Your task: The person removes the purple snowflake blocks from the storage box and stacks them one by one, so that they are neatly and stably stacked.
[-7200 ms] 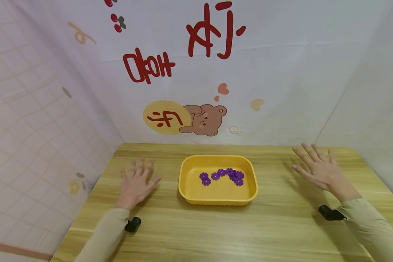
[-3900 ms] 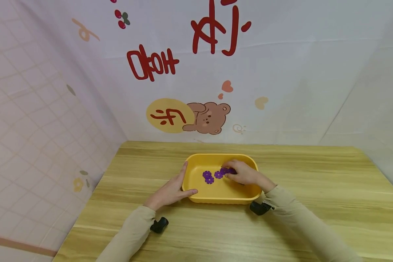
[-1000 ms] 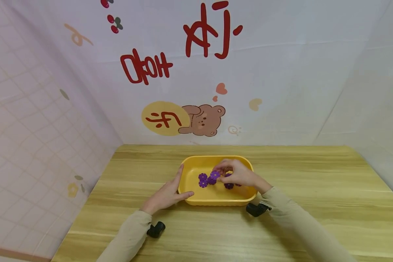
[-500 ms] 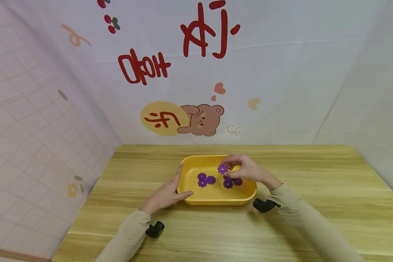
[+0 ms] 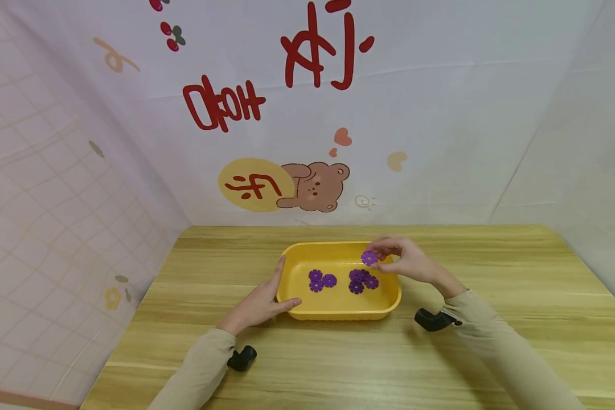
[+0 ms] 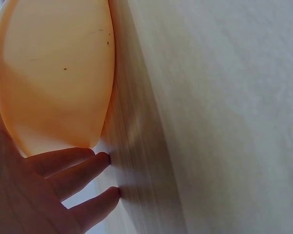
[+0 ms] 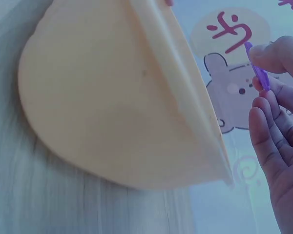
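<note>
The right hand [image 5: 409, 261] pinches a disc [image 5: 369, 258] near the tray [image 5: 338, 315]. Fingers spread, the left hand [image 5: 258, 302] touches the tray's left end. Other discs [image 5: 356, 287] lie inside.

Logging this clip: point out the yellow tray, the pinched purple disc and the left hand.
Yellow tray [image 5: 339, 315]: head view, near wall.
Pinched purple disc [image 5: 365, 259]: head view, face beside center.
Left hand [image 5: 257, 306]: head view, its back.

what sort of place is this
Likely an indoor tabletop play or filming corner: a wood-grain table stands against a creased white backdrop printed with a cartoon bear, and a yellow tray holds purple flower-shaped discs.
</note>
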Tool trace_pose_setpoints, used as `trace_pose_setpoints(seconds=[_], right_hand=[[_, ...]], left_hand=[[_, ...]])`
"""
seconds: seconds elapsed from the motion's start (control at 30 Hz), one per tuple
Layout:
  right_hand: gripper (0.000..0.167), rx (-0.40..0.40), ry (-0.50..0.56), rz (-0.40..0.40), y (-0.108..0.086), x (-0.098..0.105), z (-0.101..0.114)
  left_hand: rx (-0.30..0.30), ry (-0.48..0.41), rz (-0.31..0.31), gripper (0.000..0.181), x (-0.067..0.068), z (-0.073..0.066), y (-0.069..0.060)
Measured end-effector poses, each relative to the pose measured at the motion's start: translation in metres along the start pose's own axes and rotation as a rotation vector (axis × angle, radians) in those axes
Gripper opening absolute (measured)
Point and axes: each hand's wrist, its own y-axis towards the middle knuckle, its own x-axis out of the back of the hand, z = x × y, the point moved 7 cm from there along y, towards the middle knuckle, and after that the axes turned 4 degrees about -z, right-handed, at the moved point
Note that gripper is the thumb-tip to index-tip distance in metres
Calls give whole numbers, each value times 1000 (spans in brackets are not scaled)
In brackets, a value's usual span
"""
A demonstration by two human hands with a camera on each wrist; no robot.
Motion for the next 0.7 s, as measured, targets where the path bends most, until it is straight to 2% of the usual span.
trace_pose_setpoints(seconds=[0.13, 0.27, 0.4, 0.6, 0.7], right_hand=[[34, 19, -12, -14, -5, 5, -20], [34, 17, -29, -22, -10, 10, -24], [34, 22, -56, -40, -15, 14, -22], [32, 9, -57, -59, -20, 19, -7], [33, 2, -49, -72, -24, 23, -15]], left_hand=[[5, 5, 1, 106, 0, 0, 0], [10, 8, 4, 106, 0, 1, 0], [14, 12, 0, 105, 0, 1, 1], [19, 17, -3, 106, 0, 1, 1], [21, 16, -4, 105, 0, 1, 1]])
